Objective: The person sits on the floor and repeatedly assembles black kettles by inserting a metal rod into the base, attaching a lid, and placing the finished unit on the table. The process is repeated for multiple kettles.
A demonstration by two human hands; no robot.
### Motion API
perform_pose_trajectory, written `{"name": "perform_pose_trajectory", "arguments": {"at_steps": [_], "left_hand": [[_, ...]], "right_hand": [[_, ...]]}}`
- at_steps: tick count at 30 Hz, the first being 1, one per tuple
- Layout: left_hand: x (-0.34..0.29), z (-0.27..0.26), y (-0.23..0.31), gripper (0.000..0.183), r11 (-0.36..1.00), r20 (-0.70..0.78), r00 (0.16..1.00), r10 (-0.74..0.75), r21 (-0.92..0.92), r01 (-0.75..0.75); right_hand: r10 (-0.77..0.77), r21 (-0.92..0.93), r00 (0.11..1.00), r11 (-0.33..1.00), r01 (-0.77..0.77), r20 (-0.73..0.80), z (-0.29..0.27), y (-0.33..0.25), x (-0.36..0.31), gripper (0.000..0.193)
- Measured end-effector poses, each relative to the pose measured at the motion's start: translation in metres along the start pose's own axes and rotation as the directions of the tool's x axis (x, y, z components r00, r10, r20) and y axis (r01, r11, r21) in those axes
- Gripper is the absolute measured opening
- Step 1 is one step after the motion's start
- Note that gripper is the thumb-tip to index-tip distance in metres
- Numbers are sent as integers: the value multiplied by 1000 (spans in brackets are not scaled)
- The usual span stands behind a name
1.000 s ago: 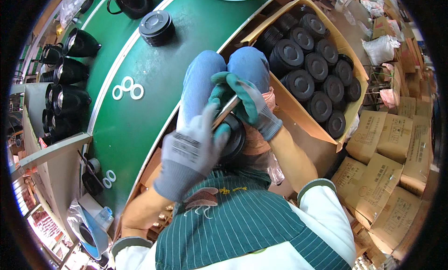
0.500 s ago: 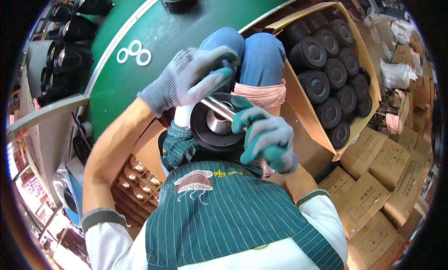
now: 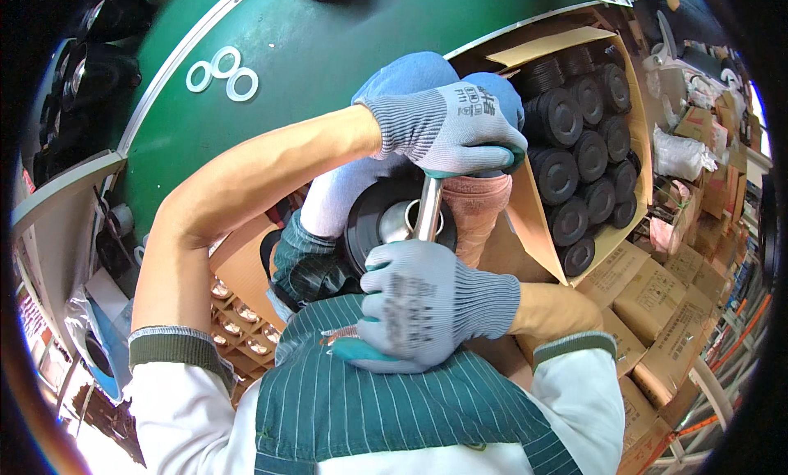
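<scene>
In my lap lies a black round dish-like part (image 3: 361, 224), with a shiny metal collar (image 3: 398, 221) standing at its centre. Across that collar runs a smooth metal tube (image 3: 428, 208), pointing away from me and leaning slightly right. My left hand (image 3: 464, 134), in a grey glove with green palm, is closed on the tube's far end. At the near end my right hand (image 3: 414, 307), gloved alike, is closed with its back up, close against my striped apron. It hides that end of the tube. I cannot tell whether the tube touches the collar.
Three white rings (image 3: 226, 62) lie on the green table (image 3: 312, 60) ahead. A carton (image 3: 538, 220) to my right holds many black round parts (image 3: 591, 155). Closed cartons (image 3: 657, 307) are stacked behind it. Shiny pieces fill a divided box (image 3: 242, 315) at lower left.
My left hand has moved right and closed on the tube's far end. My right hand has shifted left and nearer my body, turning back up. The tube has swung to point away from me.
</scene>
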State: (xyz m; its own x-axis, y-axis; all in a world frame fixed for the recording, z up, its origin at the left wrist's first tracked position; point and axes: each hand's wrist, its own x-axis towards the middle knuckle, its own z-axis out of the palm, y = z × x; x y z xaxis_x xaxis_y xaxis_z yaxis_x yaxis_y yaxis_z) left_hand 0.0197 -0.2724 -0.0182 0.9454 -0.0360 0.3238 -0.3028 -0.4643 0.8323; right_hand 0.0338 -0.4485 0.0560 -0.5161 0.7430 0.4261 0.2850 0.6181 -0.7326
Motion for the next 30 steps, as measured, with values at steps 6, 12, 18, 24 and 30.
{"name": "perform_pose_trajectory", "arguments": {"at_steps": [6, 12, 18, 24, 30], "left_hand": [[-3, -2, 10, 43, 933, 155, 963, -219, -256, 253], [-4, 16, 8, 53, 812, -11, 977, -214, -558, 172], [10, 28, 22, 33, 820, 59, 994, 92, -571, -42], [28, 22, 17, 43, 705, 59, 994, -95, -700, 109], [-44, -25, 104, 78, 657, -131, 785, -606, 473, 587]], "right_hand": [[82, 136, 974, 984, -112, 211, -28, -10, -16, 36], [168, 2, 911, 983, -182, 378, -12, -23, 7, 33], [320, -176, 871, 946, -272, 373, 9, -18, 42, 24], [379, -188, 865, 924, -333, 330, -3, -20, 41, 39], [168, -128, 984, 979, -160, 56, -1, -3, 15, 29]]}}
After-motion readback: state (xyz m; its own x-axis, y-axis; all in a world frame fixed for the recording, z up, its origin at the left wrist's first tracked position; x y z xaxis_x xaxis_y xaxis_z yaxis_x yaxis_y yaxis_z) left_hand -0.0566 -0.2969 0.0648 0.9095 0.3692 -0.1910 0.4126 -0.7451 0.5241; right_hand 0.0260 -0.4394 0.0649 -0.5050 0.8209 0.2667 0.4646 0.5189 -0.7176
